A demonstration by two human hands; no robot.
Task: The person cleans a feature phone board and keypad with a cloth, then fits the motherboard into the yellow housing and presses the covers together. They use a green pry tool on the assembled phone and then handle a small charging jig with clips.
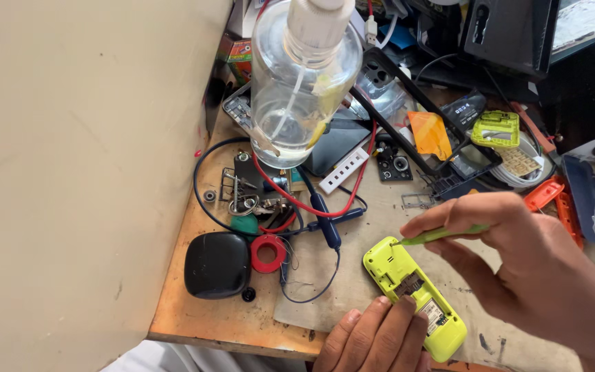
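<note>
1. While the left hand (pixel 377 334) presses its fingers together flat on the lower half of the lime-green phone (pixel 414 296), the right hand (pixel 518 255) pinches a thin green screwdriver (pixel 442 235) between thumb and forefinger.
2. The phone lies at the near edge of the table (pixel 201 310), toward its right part, resting on a worn grey mat (pixel 352 275).
3. Its long axis runs on a slant, from upper left, further in on the table, to lower right at the near edge.
4. The screwdriver reaches in from the right, its tip pointing left and touching, or just short of, the phone's upper end; which of the two cannot be told.
5. The left hand is the nearer, already on the phone; the right hand hangs to the right of it and above.
6. The phone is open-backed: a bright yellow-green shell with a dark battery bay, small metal contacts and a pale label inside.
7. Well apart, toward the left edge, sit a black rounded case (pixel 217 264), a red tape ring (pixel 268 253) and a tangle of blue and red wires (pixel 325 220).
8. A clear glass bottle (pixel 304 83) stands at the far side among loose phone parts.
</note>
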